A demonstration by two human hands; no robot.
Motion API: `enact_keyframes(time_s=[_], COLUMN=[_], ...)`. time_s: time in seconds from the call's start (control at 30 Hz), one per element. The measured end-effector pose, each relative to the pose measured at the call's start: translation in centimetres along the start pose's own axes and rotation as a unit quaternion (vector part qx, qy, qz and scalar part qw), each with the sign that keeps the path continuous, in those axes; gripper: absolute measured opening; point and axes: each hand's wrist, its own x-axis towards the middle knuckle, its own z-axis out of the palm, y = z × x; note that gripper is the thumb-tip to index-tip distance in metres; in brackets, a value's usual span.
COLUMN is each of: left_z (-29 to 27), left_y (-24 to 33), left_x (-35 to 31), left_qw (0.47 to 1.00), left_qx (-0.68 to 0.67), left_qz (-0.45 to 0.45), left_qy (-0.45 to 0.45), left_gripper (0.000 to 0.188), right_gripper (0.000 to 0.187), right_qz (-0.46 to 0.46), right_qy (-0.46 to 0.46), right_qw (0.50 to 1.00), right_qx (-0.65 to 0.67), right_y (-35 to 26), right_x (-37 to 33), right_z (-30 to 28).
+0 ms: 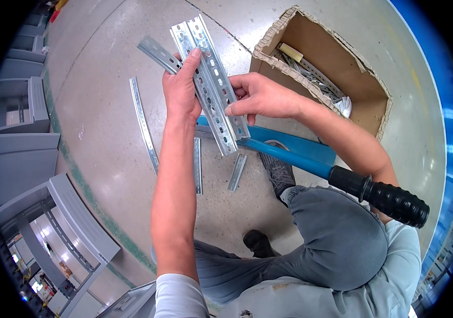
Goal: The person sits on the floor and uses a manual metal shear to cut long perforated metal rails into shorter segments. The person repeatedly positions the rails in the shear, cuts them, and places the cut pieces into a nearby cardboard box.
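Observation:
Two slotted metal DIN rails (205, 69) lie side by side, tilted, between my hands above the floor. My left hand (180, 93) grips them from the left, its thumb pressed on the upper face. Another slotted rail piece (157, 53) sticks out to the left behind that hand; how it is held is hidden. My right hand (263, 96) is closed on the right edge of the pair, with fingertips partly behind it. Below the rails' lower end runs a blue lever (290, 156) with a black ribbed grip (398, 203), beside a blue metal base (311, 146).
A long rail (141, 116) and two shorter rails, one upright (198, 167) and one slanted (237, 172), lie on the floor. A torn cardboard box (361, 95) holding metal strips stands at the upper right. Grey cabinets (22, 164) line the left. My shoe (278, 172) is near the lever.

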Motion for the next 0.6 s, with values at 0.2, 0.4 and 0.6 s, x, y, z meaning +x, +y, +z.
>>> enact_keyframes(time_s=[0.2, 0.4, 0.6], left_z=[-1.5, -7.5, -20.0], left_y=[0.1, 1.1, -0.3], left_x=[-0.6, -3.1, -8.5], left_qw=[1.0, 0.968, 0.892], left_qx=[0.023, 0.233, 0.428], left_qz=[0.005, 0.053, -0.061], left_qy=[0.014, 0.079, 0.131], left_gripper=[0.027, 0.04, 0.04], right_gripper=[0.041, 0.047, 0.025], right_qz=[0.005, -0.048, -0.05], right_qy=[-0.027, 0.013, 0.266], right_qw=[0.999, 0.992, 0.951], right_qx=[-0.026, -0.112, -0.15], right_y=[1.0, 1.0, 0.0], right_x=[0.6, -1.7, -8.4], right_z=[0.8, -1.5, -13.2])
